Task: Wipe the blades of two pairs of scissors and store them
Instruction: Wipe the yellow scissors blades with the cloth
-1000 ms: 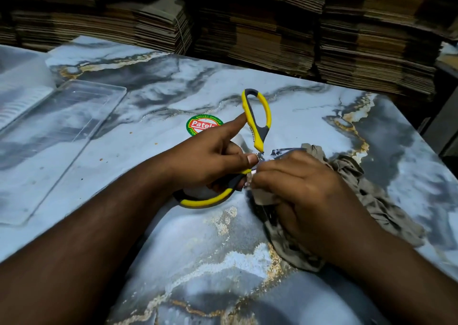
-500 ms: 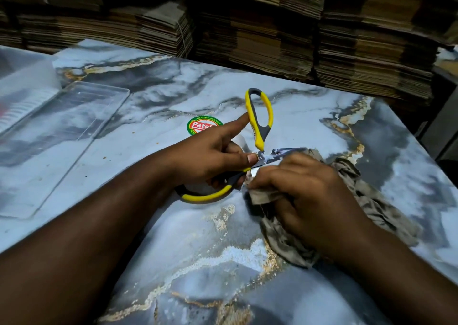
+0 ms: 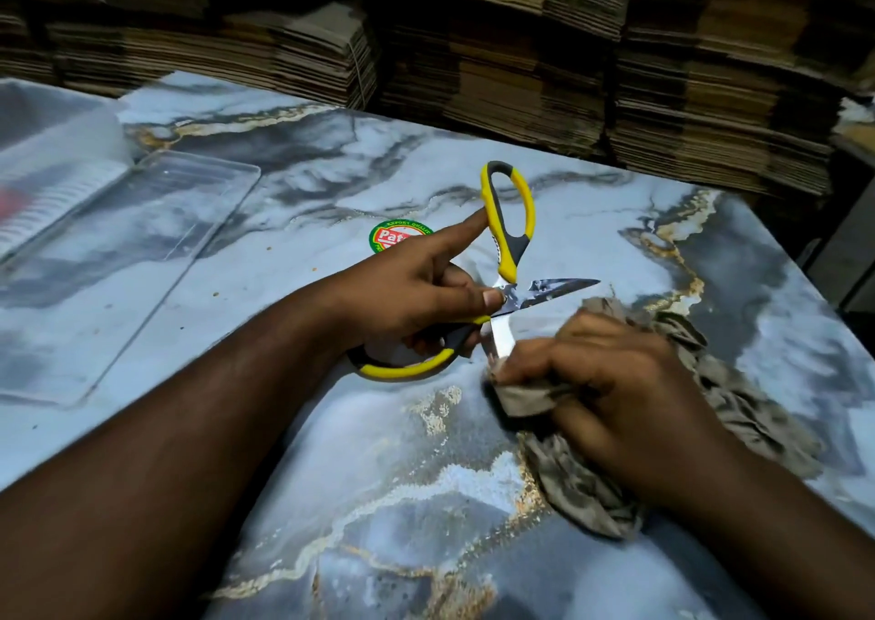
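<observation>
Clearly, the scissors [image 3: 509, 259] were spread wide open near the middle of the table [image 3: 331, 454], with yellow and grey plastic handles and shiny steel blades. One handle loop was gripped by the left hand [image 3: 416, 297], whose forefinger was stretched out to touch the other loop. The lower blade was pinched through a crumpled brownish cloth [image 3: 592, 487] by the right hand [image 3: 611, 383]; the upper blade, notched near the pivot, was left bare. The smooth marble-patterned top was veined in grey and gold. A clear flat plastic tray [image 3: 118, 259] was seen toward the left edge, and stacks of corrugated cardboard [image 3: 615, 75] behind the far edge.
</observation>
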A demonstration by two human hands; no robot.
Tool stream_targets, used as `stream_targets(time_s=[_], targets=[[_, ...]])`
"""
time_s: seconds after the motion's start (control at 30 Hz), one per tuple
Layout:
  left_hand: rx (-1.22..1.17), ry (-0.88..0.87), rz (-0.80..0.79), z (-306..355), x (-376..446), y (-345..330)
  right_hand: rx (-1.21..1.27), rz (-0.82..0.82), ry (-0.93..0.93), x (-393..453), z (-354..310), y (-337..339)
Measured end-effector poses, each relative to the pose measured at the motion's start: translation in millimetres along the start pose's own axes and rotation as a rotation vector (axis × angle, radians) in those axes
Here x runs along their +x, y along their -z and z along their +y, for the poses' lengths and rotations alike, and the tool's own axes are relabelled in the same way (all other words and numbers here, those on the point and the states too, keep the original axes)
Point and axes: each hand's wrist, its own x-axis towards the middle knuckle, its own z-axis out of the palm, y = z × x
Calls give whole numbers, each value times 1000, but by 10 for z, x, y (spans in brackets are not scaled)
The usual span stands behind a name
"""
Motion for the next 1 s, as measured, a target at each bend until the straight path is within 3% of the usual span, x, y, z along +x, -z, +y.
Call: stream_targets(time_s=[0.13,0.27,0.47,0.63,0.7,0.87,1.0], targets=[[5,35,-5,-19,20,14,-23,22,10,81,2,32],[8,28,28,-37,5,27,-11,89,-93,196,32,-16],[-17,8,5,-22,25,17,21,-89,-123,-136,24,169],[64,-1,21,15,-24,10,171,191,-202,-193,50,247],[82,-2,17,12,-19,24,154,231,-234,-157,40,253],[59,8,33,-34,10,19,-8,40,-83,-55,-69,115],[112,8,12,-35,23,29,-158,3,-16,5,-54,-35]])
